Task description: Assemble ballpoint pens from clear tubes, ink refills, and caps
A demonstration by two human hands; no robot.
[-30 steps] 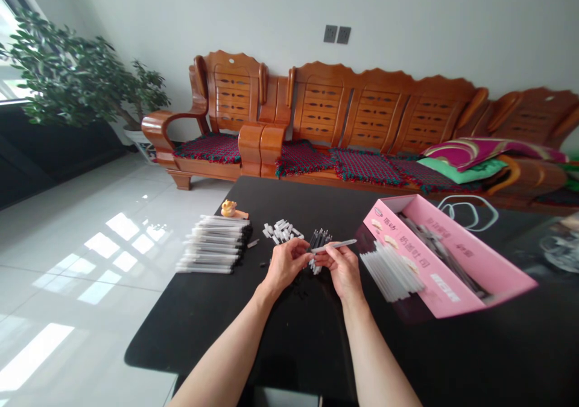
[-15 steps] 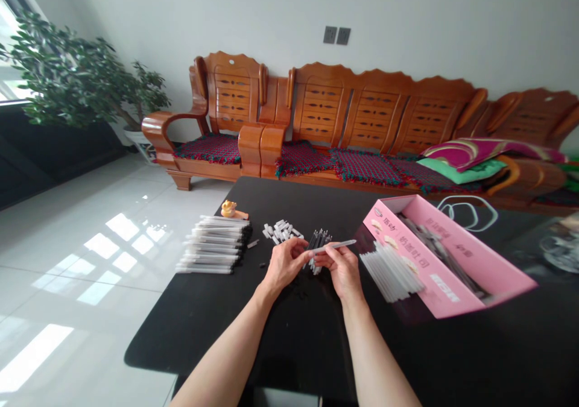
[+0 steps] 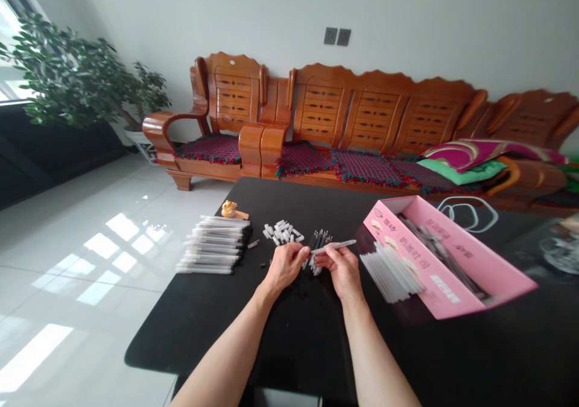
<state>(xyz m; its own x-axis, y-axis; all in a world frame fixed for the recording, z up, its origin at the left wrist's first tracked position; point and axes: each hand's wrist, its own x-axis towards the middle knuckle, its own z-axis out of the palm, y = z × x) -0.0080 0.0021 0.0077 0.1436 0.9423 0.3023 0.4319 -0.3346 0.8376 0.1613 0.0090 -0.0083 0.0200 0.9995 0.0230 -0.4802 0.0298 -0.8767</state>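
A translucent pen barrel lies across the fingers of my right hand, which pinches it, its far end pointing right and slightly up. My left hand is closed at the barrel's left end, thumb and fingers pinched together there; the tip inside them is hidden. Under and between both hands is a bunch of dark pen refills, partly covered. Beyond my left hand sits a pile of small white pen caps. To the left, a stack of assembled pens with dark ends lies in a row.
White empty barrels lean against a pink box on the right, which holds more dark refills. A small yellow figurine stands behind the pens. All rest on a black table; a wooden sofa stands behind.
My left fingers have curled in more tightly at the barrel's left end. The right hand and the barrel have hardly moved.
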